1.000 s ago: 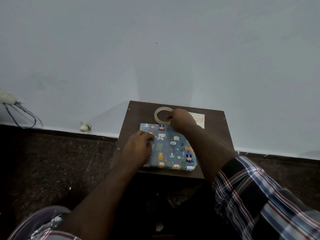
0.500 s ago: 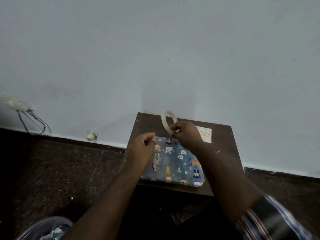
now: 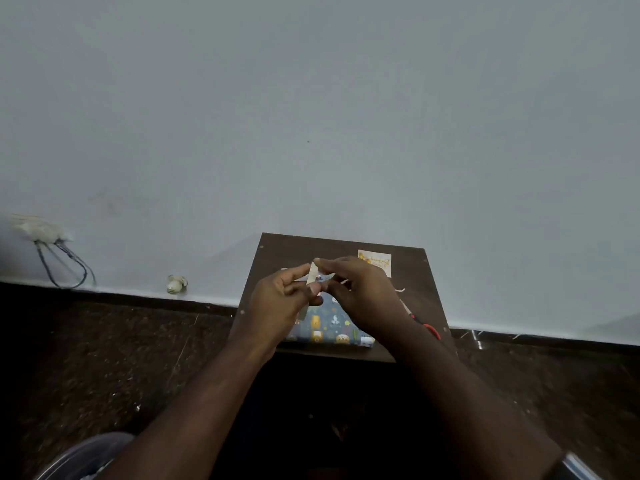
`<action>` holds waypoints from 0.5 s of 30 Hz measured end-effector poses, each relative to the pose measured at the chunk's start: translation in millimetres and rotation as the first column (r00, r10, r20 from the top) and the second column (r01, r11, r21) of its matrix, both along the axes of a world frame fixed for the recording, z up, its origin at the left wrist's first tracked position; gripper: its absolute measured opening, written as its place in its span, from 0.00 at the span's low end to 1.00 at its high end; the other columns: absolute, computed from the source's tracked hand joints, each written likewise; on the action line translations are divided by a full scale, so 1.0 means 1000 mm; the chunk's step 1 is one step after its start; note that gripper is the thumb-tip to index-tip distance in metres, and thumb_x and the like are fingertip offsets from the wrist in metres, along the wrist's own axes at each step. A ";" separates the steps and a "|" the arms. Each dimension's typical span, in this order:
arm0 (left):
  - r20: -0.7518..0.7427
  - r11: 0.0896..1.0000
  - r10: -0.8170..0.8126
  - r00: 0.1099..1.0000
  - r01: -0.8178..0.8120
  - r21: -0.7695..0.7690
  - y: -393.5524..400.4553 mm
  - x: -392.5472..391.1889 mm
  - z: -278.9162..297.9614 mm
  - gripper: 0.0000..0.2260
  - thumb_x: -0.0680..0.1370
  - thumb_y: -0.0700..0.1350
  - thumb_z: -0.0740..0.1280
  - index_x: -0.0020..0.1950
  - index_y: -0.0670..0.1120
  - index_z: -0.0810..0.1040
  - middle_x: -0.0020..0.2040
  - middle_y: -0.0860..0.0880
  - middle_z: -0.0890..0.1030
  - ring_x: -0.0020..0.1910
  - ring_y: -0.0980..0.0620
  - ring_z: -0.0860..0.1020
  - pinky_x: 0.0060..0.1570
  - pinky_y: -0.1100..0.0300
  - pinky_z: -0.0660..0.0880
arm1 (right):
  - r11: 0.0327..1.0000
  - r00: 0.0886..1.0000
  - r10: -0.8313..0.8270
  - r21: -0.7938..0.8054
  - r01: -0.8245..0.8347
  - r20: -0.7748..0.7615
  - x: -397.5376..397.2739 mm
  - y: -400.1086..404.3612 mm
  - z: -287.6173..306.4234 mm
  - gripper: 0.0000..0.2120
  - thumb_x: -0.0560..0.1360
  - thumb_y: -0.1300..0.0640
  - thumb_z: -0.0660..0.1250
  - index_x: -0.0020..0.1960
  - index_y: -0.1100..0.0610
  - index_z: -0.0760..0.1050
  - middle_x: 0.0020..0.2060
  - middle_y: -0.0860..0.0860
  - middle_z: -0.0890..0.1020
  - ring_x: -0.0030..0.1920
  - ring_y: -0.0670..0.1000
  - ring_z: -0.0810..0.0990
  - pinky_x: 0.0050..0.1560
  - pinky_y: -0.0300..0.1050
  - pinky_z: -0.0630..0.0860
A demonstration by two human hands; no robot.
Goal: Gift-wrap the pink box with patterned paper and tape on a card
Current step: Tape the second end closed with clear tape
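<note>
Both hands lifted above the wrapped box (image 3: 332, 327) in blue animal-print paper.
Left hand (image 3: 280, 299) and right hand (image 3: 363, 292) pinch a whitish tape roll (image 3: 316, 273) between them — pale card (image 3: 375, 261) at one o'clock on the dark wooden board (image 3: 415, 289).

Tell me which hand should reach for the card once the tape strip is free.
Right, probably. The card lies on the board's far right corner, just beyond the right hand. The left hand is across the wrapped box from it and would have to cross over.
</note>
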State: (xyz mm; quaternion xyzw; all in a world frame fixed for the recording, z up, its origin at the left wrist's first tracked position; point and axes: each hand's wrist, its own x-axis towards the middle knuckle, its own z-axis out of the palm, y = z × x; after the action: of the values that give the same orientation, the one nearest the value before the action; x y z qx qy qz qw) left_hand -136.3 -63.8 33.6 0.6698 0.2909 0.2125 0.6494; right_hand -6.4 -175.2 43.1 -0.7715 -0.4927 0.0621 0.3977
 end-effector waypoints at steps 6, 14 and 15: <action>-0.023 0.997 -0.006 1.000 0.008 0.076 -0.008 -0.008 0.004 0.17 0.78 0.45 0.73 0.65 0.56 0.79 0.44 0.52 0.88 0.45 0.57 0.86 0.46 0.58 0.79 | 0.996 0.986 0.002 -0.090 0.013 0.168 -0.003 -0.001 0.013 0.06 0.79 0.59 0.66 0.51 0.57 0.82 0.44 0.49 0.82 0.46 0.48 0.76 0.46 0.42 0.70; -0.045 0.993 -0.016 0.999 0.021 0.117 -0.003 -0.009 -0.006 0.16 0.77 0.47 0.74 0.62 0.63 0.79 0.41 0.53 0.87 0.43 0.55 0.86 0.50 0.44 0.81 | 0.972 0.975 0.102 -0.229 -0.056 0.196 -0.013 0.006 0.033 0.07 0.78 0.59 0.62 0.42 0.51 0.69 0.38 0.46 0.72 0.39 0.47 0.70 0.39 0.46 0.68; -0.036 0.996 -0.015 0.999 0.018 0.091 -0.003 -0.009 -0.005 0.15 0.78 0.46 0.73 0.60 0.62 0.80 0.42 0.52 0.87 0.43 0.54 0.86 0.49 0.44 0.81 | 0.970 0.971 0.115 -0.232 -0.066 0.208 -0.014 0.008 0.035 0.07 0.79 0.59 0.61 0.42 0.51 0.68 0.39 0.46 0.72 0.39 0.48 0.70 0.39 0.46 0.68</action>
State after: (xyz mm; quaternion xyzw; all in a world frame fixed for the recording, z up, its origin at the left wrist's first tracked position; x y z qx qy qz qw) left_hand -145.1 -66.5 28.5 0.7048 0.2865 0.2083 0.6146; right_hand -20.3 -167.7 78.1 -0.7901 -0.5583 0.0496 0.2482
